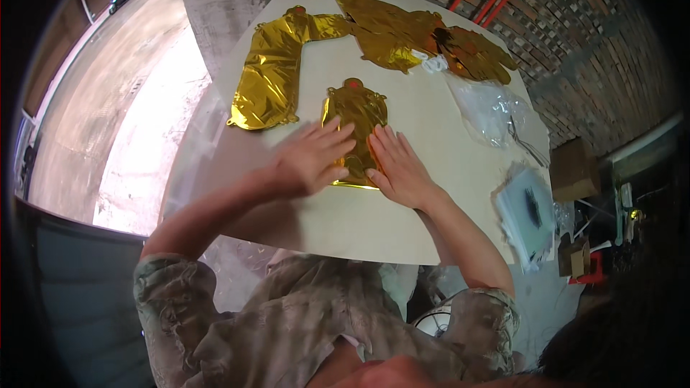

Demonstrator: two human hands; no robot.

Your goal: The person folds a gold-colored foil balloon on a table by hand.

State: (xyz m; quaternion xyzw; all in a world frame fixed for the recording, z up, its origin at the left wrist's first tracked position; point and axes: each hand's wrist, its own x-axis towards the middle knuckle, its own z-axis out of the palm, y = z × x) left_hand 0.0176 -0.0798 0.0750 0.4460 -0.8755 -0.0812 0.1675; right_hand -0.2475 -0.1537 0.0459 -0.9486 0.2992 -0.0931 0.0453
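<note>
A folded gold foil balloon (pixel 357 109) lies flat on the pale table, with a small red mark near its far tip. My left hand (pixel 314 154) rests on its left side, fingers stretched out. Flat against its right side lies my right hand (pixel 401 167), fingers extended and thumb toward the near edge. Parts of the foil are hidden under both hands. Farther left is a larger gold foil balloon (pixel 272 72), unfolded and bent at an angle. More gold foil balloons (pixel 392 25) overlap at the far side.
White strips (pixel 431 62) and a clear plastic bag (pixel 491 109) lie at the right of the table (pixel 352 233). A stack of clear plastic sleeves (pixel 527 215) sits at the right edge. Beyond are a cardboard box (pixel 575 170) and a brick wall (pixel 575 43).
</note>
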